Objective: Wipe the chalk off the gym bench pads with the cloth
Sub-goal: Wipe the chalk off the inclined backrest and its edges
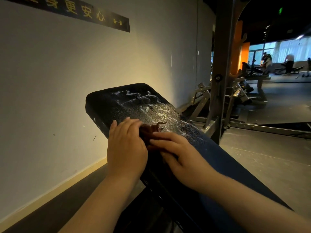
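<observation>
A black bench pad (107, 105) slopes up and away from me, its far end close to the wall. White chalk marks (148, 105) smear its upper half. A dark reddish-brown cloth (151, 130) lies bunched on the pad just below the chalk. My left hand (126, 147) lies on the cloth's left side with its fingers bent over it. My right hand (178, 153) lies flat on the cloth's lower right part, fingers straight and pointing left. Most of the cloth is hidden under both hands.
A pale wall (67, 81) stands close on the left, with a dark sign (94, 14) high up. A metal rack upright (220, 73) and machine frames (235, 98) stand right of the bench. Several people are far off by the windows.
</observation>
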Tool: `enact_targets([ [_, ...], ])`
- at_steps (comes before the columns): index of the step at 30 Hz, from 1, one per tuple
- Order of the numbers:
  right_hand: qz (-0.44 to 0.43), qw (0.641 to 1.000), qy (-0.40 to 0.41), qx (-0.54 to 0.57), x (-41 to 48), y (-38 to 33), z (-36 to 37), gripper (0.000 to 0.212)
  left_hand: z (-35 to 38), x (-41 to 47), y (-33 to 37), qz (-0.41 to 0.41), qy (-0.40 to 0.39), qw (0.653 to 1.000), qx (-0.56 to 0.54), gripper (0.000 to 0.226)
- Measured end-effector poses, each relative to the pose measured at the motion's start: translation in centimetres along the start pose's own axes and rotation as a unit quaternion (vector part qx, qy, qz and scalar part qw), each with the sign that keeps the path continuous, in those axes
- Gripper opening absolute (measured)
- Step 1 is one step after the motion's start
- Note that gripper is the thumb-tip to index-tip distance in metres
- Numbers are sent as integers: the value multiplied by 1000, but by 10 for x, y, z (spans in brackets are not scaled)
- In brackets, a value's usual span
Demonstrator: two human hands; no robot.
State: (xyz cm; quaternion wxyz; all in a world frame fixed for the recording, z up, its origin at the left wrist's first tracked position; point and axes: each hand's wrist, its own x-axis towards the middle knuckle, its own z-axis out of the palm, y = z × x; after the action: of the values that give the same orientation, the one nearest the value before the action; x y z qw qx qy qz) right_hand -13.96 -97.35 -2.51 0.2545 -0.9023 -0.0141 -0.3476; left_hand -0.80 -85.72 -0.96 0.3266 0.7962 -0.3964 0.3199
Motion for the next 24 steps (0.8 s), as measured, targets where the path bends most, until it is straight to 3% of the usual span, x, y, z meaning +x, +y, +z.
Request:
enact_targets([
  [5, 201, 974, 96, -50, 18, 70, -21, 29, -5, -2, 9, -8, -41, 999, 11, 41],
  [11, 190, 980, 48, -23, 11, 60, -10, 52, 6, -10, 29, -7, -53, 996, 70, 46],
  [15, 237, 971, 4, -2, 8, 58, -8, 67, 10, -14, 28, 5, -52, 995, 86, 46],
  [17, 206, 975, -13, -76, 10, 52, -4, 74, 10, -14, 26, 11, -44, 994, 99, 47],
  [21, 128, 982, -3, -138, 14, 41, -2, 63, 13, -15, 24, 27, -24, 994, 103, 58],
  [24, 22, 994, 0, -109, 18, 33, -3, 57, 14, -15, 23, 26, -23, 995, 99, 58],
])
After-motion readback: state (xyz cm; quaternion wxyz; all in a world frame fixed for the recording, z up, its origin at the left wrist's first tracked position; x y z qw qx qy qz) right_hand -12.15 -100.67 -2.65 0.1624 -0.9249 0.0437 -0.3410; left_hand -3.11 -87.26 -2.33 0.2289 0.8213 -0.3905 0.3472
